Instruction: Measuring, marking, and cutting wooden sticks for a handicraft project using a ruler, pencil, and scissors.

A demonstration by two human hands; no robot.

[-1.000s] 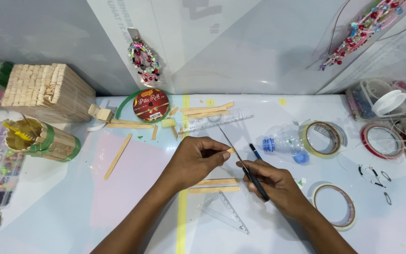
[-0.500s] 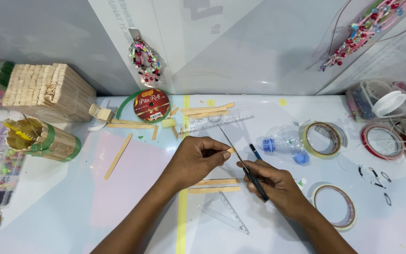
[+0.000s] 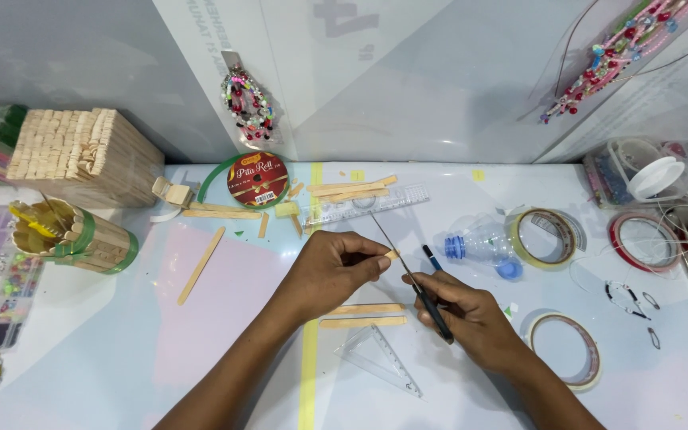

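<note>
Your left hand (image 3: 332,271) pinches the short pale wooden stick (image 3: 392,254) clear of the table, so your right hand (image 3: 471,310), closed around the thin black-handled blade (image 3: 408,271), meets its tip.

pale tan wooden stick piece (image 3: 392,255) in left hand (image 3: 334,269) | black-handled scissors (image 3: 420,291) in right hand (image 3: 471,314) | far: red ribbon roll (image 3: 257,179) with green ribbon edge | clear ruler (image 3: 368,205) | right: clear bottle (image 3: 478,240), blue cap (image 3: 509,269) | yellowish tape roll (image 3: 548,237) | red tape roll (image 3: 645,241) | left: tan stick block (image 3: 81,155) | table (image 3: 121,334) white, yellow stripe
</note>
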